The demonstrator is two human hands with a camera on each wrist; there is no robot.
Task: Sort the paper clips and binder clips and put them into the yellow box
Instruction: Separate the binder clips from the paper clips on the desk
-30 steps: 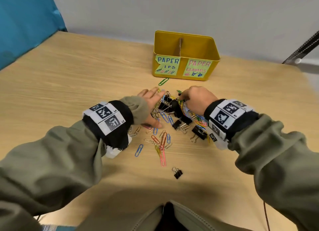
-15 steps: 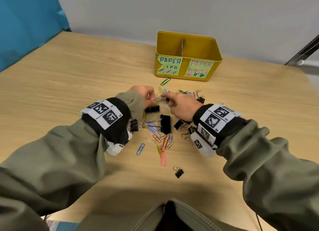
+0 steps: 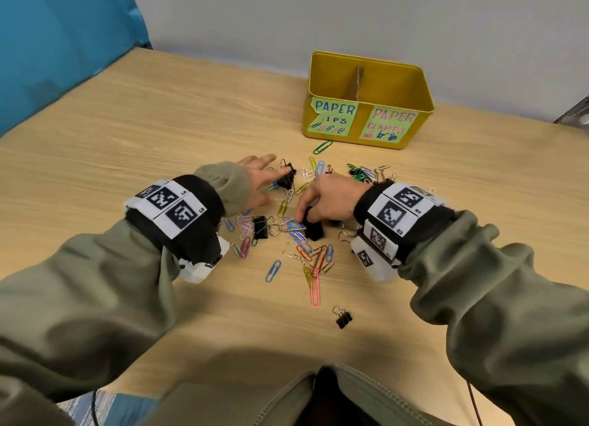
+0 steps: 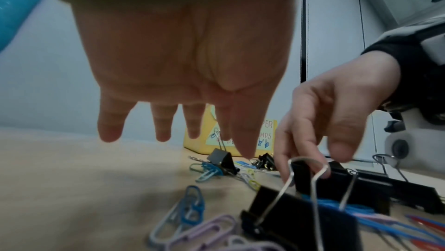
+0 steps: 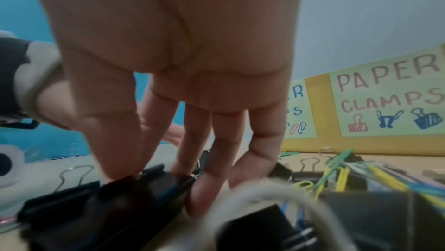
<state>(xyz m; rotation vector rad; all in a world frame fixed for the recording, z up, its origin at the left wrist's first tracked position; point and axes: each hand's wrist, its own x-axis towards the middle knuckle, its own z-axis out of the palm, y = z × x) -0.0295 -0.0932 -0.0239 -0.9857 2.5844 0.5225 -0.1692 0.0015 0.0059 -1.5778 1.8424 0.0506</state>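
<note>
The right hand [image 3: 331, 199] has its thumb and fingertips [image 5: 199, 198] curled down onto a large black binder clip [image 3: 314, 229] lying on the wooden table [image 3: 159, 123], pinching its folded steel body from both sides; it does not look lifted yet. The left hand [image 3: 258, 183] hangs above the pile with fingers [image 4: 110, 127] straight and spread, holding nothing, its tips near a smaller black binder clip [image 3: 287, 178]. Around both hands lie coloured paper clips [image 3: 314, 263], several tangled under and against the clips, and another binder clip [image 3: 260, 227] rests beside pink ones. The yellow box [image 3: 366, 75] stands well beyond the pile, a divider splitting it; the right compartment, labelled for clamps, seems the target. I judge the binder clip stiff, springy and fairly light, with smooth painted flanks that may slip; gripping across the flat body or by a wire handle should hold best. Loose paper clips could snag on its handles and ride along into the wrong compartment, so a small shake before carrying seems wise.
</note>
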